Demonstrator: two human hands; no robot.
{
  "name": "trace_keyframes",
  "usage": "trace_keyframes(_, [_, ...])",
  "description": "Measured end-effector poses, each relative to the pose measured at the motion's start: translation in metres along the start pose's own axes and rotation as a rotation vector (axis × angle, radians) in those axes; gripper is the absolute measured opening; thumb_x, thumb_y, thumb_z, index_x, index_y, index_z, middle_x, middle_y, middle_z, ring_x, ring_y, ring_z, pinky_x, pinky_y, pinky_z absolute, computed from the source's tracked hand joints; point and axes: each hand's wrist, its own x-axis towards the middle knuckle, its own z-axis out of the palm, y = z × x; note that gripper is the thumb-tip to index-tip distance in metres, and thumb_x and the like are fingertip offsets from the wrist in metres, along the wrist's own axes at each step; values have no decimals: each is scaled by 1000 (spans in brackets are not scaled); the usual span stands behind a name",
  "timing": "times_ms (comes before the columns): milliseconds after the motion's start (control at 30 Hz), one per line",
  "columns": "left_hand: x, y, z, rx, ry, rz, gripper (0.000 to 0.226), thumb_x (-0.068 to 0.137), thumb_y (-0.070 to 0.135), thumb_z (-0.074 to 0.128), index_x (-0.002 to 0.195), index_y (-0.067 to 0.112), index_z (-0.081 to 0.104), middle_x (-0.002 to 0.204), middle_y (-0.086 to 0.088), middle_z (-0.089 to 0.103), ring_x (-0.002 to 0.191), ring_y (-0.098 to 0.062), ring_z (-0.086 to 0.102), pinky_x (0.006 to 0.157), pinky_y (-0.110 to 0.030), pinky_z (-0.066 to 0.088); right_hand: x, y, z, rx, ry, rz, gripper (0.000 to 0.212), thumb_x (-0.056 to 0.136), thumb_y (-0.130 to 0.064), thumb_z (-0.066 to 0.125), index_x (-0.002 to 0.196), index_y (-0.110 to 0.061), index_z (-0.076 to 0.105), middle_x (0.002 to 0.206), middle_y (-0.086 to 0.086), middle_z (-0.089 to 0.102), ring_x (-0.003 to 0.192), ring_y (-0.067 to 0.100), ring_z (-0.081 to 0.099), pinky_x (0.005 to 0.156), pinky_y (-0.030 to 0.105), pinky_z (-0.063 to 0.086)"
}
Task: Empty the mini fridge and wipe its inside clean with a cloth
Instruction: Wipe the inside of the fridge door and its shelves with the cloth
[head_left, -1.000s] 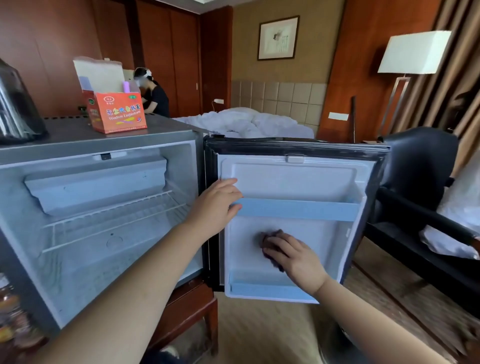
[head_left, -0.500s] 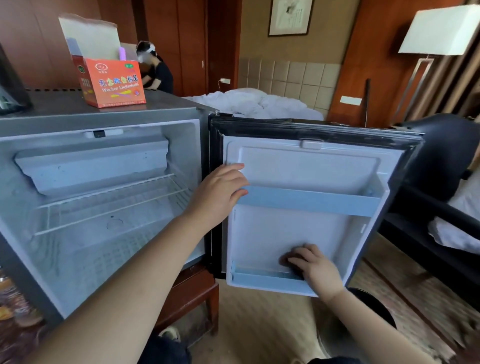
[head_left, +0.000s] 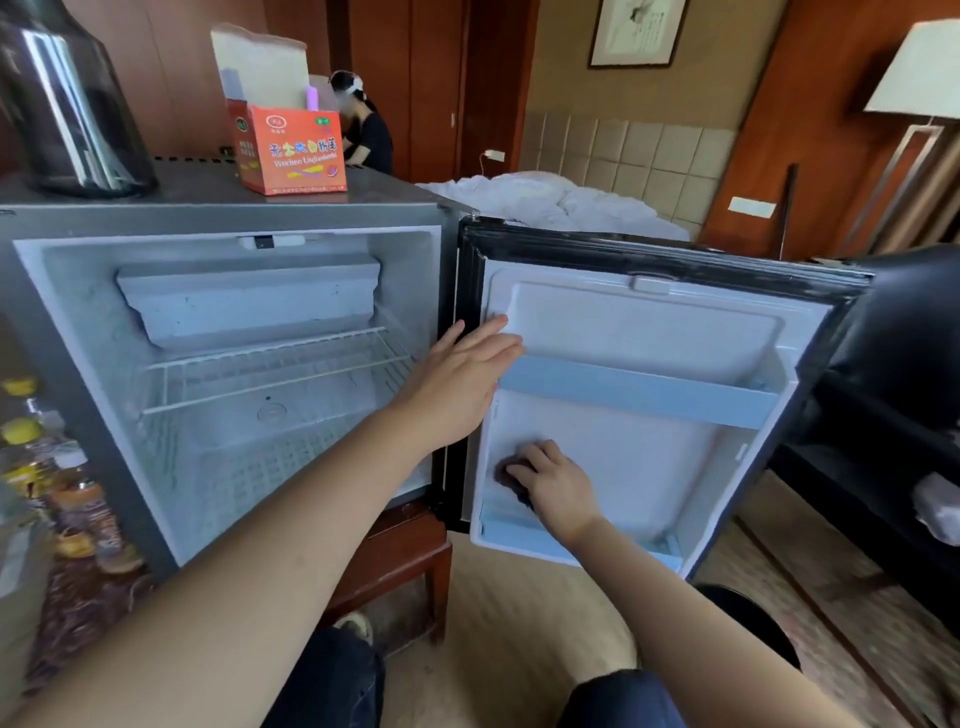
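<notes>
The mini fridge (head_left: 78, 332) stands open with only a wire shelf (head_left: 270, 364) inside. Its door (head_left: 649, 332) is swung out to the right, white liner facing me, with a pale blue upper rack (head_left: 639, 389) and a lower rack (head_left: 514, 535). My left hand (head_left: 457, 379) lies flat, fingers straight, against the door's hinge-side edge. My right hand (head_left: 556, 483) presses a dark cloth (head_left: 506, 470) on the lower left of the door liner, just above the lower rack; most of the cloth is hidden under my fingers.
On top of the fridge stand an orange carton (head_left: 291, 150) and a dark kettle (head_left: 67, 104). Several bottles (head_left: 31, 467) sit on the floor at left. A black armchair (head_left: 898, 364) is right of the door, a bed (head_left: 545, 202) and another person (head_left: 363, 124) behind. A wooden stand (head_left: 410, 551) holds the fridge.
My right hand slid the cloth from the door's lower middle to its lower left. My left hand's fingers straightened against the door edge. The view tilted down.
</notes>
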Motion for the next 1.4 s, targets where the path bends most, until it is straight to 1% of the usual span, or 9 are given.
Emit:
trace_keyframes(267, [-1,8,-2,22,-19,-72,70,81,-21,33,142,13,41,148,4,38,147,-12,8,118,-35,-1,-3,-9,35,-88,-277,-198,36,36,-19,92,65,-18,71,87,-2,54,87,16,44,46,21,44])
trace_keyframes(467, [0,7,6,25,29,-70,69,77,-24,36,136,11,48,139,3,46,146,-14,14,117,-35,3,6,-2,27,-288,-483,-313,27,34,-29,90,54,-30,71,82,-7,65,85,17,56,61,21,48])
trace_keyframes(567, [0,8,6,19,33,-64,68,78,-23,35,135,11,49,139,3,47,146,-14,15,118,-38,5,-5,10,19,-362,-523,-370,26,33,-29,89,48,-29,68,81,-7,65,87,20,52,74,26,40])
trace_keyframes(733, [2,8,8,-2,40,-58,64,81,-20,35,135,11,49,140,3,47,146,-15,18,118,-37,7,-32,50,-3,-435,-545,-314,23,36,-24,88,48,-24,69,88,1,70,83,23,64,78,30,34])
trace_keyframes(900, [3,7,22,-22,112,-69,61,77,-22,39,129,6,54,136,-3,52,143,-21,27,116,-44,19,-48,65,-27,-372,-545,-87,37,17,-19,90,40,-21,62,73,4,65,66,23,62,61,25,40])
trace_keyframes(1000, [1,7,24,-30,129,-65,60,77,-22,40,128,4,55,135,-6,53,142,-23,29,115,-46,22,-25,36,-22,-377,-491,-196,29,37,-23,88,53,-24,65,78,1,62,75,21,56,57,23,44])
trace_keyframes(1133, [-4,4,21,-20,146,-56,58,77,-21,42,128,5,55,134,-6,53,141,-24,30,113,-51,27,11,-3,16,-388,-413,-377,4,61,-19,70,63,-23,70,81,-1,62,83,22,56,73,29,44])
trace_keyframes(1233, [-7,2,17,-30,140,-38,55,79,-20,44,127,4,56,134,-6,54,140,-24,31,112,-51,28,10,-7,27,-435,-461,-434,4,66,-23,72,69,-25,73,91,-2,65,93,22,44,81,29,37])
trace_keyframes(1400, [-8,3,15,-29,144,-33,56,79,-19,43,128,5,55,135,-5,53,142,-22,29,113,-49,24,4,8,25,-554,-472,-516,39,86,-19,38,88,-24,77,100,-3,65,98,22,43,86,31,34])
